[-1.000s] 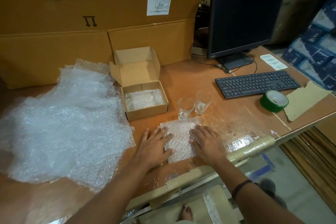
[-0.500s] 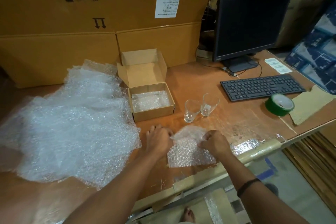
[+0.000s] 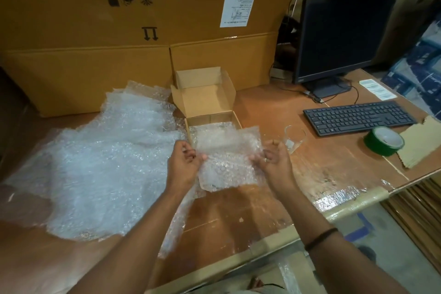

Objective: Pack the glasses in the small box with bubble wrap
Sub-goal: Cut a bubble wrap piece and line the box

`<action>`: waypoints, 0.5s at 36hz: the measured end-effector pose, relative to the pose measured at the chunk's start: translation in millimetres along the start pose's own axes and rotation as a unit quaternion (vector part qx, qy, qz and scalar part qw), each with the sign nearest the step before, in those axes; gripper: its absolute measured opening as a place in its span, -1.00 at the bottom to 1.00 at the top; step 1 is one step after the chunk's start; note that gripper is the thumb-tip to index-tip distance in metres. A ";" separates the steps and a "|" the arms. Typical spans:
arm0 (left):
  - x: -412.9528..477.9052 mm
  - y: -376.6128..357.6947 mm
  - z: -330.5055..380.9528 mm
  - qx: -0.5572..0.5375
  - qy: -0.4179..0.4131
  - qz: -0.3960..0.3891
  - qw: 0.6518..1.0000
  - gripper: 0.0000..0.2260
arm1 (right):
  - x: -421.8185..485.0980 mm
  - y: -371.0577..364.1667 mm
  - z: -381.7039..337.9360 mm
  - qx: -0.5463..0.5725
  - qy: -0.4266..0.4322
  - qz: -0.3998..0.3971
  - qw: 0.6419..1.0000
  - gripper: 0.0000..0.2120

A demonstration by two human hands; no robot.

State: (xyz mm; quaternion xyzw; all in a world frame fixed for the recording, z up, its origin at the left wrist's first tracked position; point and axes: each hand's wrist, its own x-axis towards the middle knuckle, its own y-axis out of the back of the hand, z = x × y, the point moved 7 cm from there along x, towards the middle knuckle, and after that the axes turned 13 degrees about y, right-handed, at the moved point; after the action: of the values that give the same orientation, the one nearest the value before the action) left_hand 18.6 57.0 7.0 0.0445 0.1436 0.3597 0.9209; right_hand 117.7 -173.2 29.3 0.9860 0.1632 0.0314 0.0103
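Nearest you, your left hand [image 3: 185, 164] and right hand [image 3: 272, 162] each pinched a side edge of the sheet [image 3: 226, 160], fingers curled on it. It hung stretched between them, clear of the tabletop [image 3: 238, 217]. A second earlier that sheet had lain flat under your spread palms. Half a second earlier your fingers had been gathering its edges. So smoothing had given way to lifting, and I judged the wrap was ready for a glass or for the box.

Just past your right hand stood a glass [image 3: 294, 139], upright and unwrapped on the tabletop. Only that one showed plainly; a second glass, if there, was hidden behind the sheet or your hand. Behind the sheet sat the box [image 3: 210, 118], lid open. Wrap seemed to line its floor, though the held sheet covered most of it.

To the left spread the pile [image 3: 107, 162] of loose bubble wrap. To the right lay the tape [image 3: 384, 141], then the keyboard [image 3: 358, 117], and the monitor [image 3: 334, 38] beyond. The cartons [image 3: 95, 31] stood along the back.

No glass was packed yet, so most of the task remained. Glass is slippery and brittle, so you needed a snug wrap before lowering it in.
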 end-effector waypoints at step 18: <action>81.5 -5.1 44.7 0.385 -0.065 0.104 0.915 -0.75 | 145.4 -84.6 -19.2 -0.512 0.087 -0.357 0.776 -0.39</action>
State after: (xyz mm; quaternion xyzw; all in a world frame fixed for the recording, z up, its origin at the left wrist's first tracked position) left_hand 92.2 109.2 29.8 0.4336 0.2057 0.3663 0.7972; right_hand 226.6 -46.0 54.4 0.6990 0.4636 0.1906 0.5101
